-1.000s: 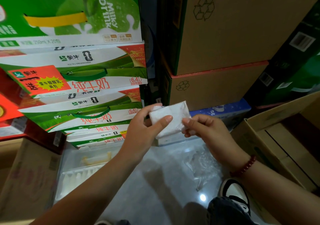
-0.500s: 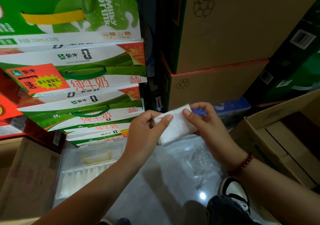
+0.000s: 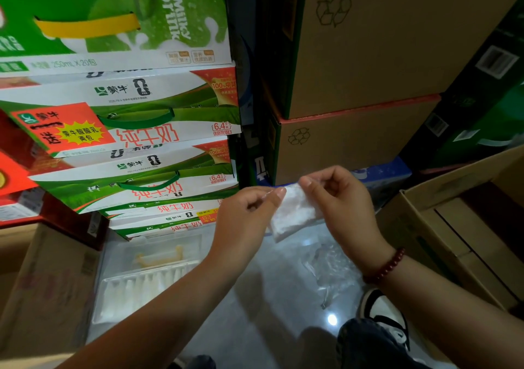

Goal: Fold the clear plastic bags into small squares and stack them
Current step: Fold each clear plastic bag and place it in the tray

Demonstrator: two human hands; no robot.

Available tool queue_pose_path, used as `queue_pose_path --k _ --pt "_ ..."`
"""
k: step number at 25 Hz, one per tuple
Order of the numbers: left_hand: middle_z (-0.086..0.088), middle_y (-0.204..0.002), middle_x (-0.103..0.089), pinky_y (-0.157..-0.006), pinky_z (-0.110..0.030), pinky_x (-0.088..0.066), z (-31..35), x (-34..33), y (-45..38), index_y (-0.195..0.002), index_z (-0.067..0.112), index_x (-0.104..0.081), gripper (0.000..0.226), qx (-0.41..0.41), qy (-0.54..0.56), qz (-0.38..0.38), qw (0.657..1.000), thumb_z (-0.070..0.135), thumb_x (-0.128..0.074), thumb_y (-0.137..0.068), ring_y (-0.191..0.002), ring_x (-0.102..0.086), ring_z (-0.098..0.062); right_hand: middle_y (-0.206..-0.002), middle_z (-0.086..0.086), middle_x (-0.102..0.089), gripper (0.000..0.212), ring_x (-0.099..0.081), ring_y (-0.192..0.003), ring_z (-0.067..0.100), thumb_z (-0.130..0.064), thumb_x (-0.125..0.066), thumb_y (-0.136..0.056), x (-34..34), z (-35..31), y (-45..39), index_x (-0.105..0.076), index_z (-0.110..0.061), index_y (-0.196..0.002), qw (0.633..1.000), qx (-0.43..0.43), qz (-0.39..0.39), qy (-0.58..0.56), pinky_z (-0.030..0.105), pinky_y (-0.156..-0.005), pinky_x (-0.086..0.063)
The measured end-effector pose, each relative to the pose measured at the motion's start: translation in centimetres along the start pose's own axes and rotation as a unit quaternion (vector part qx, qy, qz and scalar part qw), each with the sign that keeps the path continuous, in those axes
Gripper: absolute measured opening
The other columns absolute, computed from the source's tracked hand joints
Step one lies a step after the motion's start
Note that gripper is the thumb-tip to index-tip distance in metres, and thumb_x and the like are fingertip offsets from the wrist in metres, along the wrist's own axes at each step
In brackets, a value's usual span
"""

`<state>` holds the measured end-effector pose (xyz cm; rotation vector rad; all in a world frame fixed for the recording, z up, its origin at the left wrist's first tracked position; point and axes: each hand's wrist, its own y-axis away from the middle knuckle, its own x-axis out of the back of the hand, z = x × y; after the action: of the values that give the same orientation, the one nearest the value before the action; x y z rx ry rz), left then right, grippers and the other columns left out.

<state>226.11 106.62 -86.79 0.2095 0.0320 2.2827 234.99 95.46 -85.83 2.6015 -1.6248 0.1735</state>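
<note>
Mid-fold: folded plastic bag pinched in air btwn left hand & right hand.
Both thumb-and-finger grips closed on its top edge; next prob. another fold or crease, then stack; loose bags wait on floor.

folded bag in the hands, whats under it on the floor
Below the folded bag, held by the left hand and right hand, lies a crumpled clear plastic bag on the shiny floor. The hands and bag cover the floor directly behind them.

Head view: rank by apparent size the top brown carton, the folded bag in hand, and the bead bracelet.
1. Top brown carton, by far the largest.
2. Folded bag, pinched between left hand and right hand.
3. Bead bracelet, smallest.
</note>
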Motion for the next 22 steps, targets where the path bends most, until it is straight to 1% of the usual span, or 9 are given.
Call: queue_pose_path --k 3,5,7,10,12,14,16,19,22 --pt "-0.003 -0.082 -0.075 -0.078 -0.034 -0.056 -0.3 0.1 -0.2 -0.075 0.022 -0.076 0.011 0.089 0.081 -0.013 0.993 0.022 -0.07 -0.083 -0.079 -0.07 -0.018 -0.076 -0.001 -0.066 0.01 -0.064 -0.07 0.01 -0.017 -0.068 -0.085 -0.1 0.2 -0.2 -0.061 -0.019 -0.077 1.0 0.017 0.009 0.02 0.024 -0.064 -0.055" --pt "-0.013 -0.086 -0.074 -0.086 -0.043 -0.055 -0.3 0.2 -0.4 -0.077 0.014 -0.075 0.007 0.137 0.123 -0.024 0.983 0.015 -0.07 -0.082 -0.083 -0.07 -0.027 -0.077 -0.001 -0.066 0.011 -0.065 -0.074 0.013 -0.017 -0.068 -0.085 -0.1 0.3 -0.4 -0.061 -0.021 -0.077 0.998 0.029 0.005 0.05 0.028 -0.066 -0.056" --pt "-0.017 -0.092 -0.071 -0.083 -0.041 -0.056 -0.1 0.4 -0.6 -0.089 0.005 -0.069 0.007 0.157 0.142 -0.054 0.976 0.006 -0.068 -0.083 -0.084 -0.069 -0.026 -0.078 -0.002 -0.066 0.013 -0.064 -0.076 0.014 -0.017 -0.068 -0.085 0.1 0.3 -0.7 -0.061 -0.023 -0.076 0.995 0.045 -0.022 0.081 0.028 -0.067 -0.055" --pt "-0.013 -0.101 -0.069 -0.076 -0.033 -0.056 0.1 1.5 -1.2 -0.109 0.007 -0.063 0.028 0.185 0.124 -0.157 0.962 0.008 -0.068 -0.081 -0.086 -0.068 -0.021 -0.076 0.0 -0.065 0.014 -0.063 -0.072 0.014 -0.015 -0.07 -0.083 0.4 -0.1 -1.2 -0.062 -0.023 -0.075 0.985 0.056 -0.113 0.122 0.025 -0.064 -0.051" --pt "-0.012 -0.096 -0.07 -0.077 -0.033 -0.052 0.2 2.3 -1.5 -0.106 0.008 -0.069 0.039 0.185 0.059 -0.242 0.951 0.025 -0.072 -0.072 -0.086 -0.066 -0.02 -0.076 0.009 -0.067 0.013 -0.063 -0.074 0.028 -0.013 -0.072 -0.081 0.4 -0.2 -1.3 -0.065 -0.021 -0.074 0.977 0.058 -0.163 0.128 0.037 -0.066 -0.052" --pt "-0.007 -0.081 -0.07 -0.074 -0.032 -0.049 -0.1 2.7 -1.5 -0.09 0.011 -0.075 0.035 0.167 -0.013 -0.283 0.944 0.037 -0.073 -0.067 -0.077 -0.063 -0.018 -0.077 0.013 -0.067 0.012 -0.063 -0.075 0.035 -0.013 -0.074 -0.079 0.1 -0.1 -1.1 -0.068 -0.021 -0.074 0.974 0.058 -0.182 0.118 0.042 -0.068 -0.053" --pt "-0.005 -0.074 -0.069 -0.071 -0.03 -0.047 -0.3 2.7 -1.4 -0.081 0.013 -0.076 0.02 0.152 -0.048 -0.266 0.951 0.032 -0.072 -0.076 -0.071 -0.062 -0.016 -0.081 0.012 -0.067 0.009 -0.064 -0.078 0.031 -0.017 -0.075 -0.079 -0.4 -0.1 -0.8 -0.07 -0.022 -0.085 0.979 0.039 -0.171 0.108 0.041 -0.072 -0.053" --pt "-0.005 -0.071 -0.069 -0.065 -0.027 -0.045 -0.3 2.7 -1.6 -0.076 0.012 -0.074 0.017 0.158 -0.011 -0.147 0.976 0.022 -0.066 -0.087 -0.064 -0.062 -0.017 -0.099 0.004 -0.066 0.039 -0.064 -0.088 0.017 -0.039 -0.066 -0.083 -0.8 -0.6 -1.1 -0.061 -0.022 -0.117 0.978 -0.085 -0.161 0.099 0.03 -0.079 -0.054" --pt "-0.009 -0.081 -0.073 -0.067 -0.029 -0.049 -0.4 3.3 -2.0 -0.087 0.01 -0.073 0.014 0.169 0.039 -0.038 0.984 0.021 -0.064 -0.089 -0.071 -0.066 -0.023 -0.094 0.002 -0.063 0.033 -0.056 -0.073 0.013 -0.042 -0.062 -0.086 -1.9 -1.6 -1.3 -0.066 -0.015 -0.104 0.951 -0.213 -0.201 0.1 0.023 -0.064 -0.047"
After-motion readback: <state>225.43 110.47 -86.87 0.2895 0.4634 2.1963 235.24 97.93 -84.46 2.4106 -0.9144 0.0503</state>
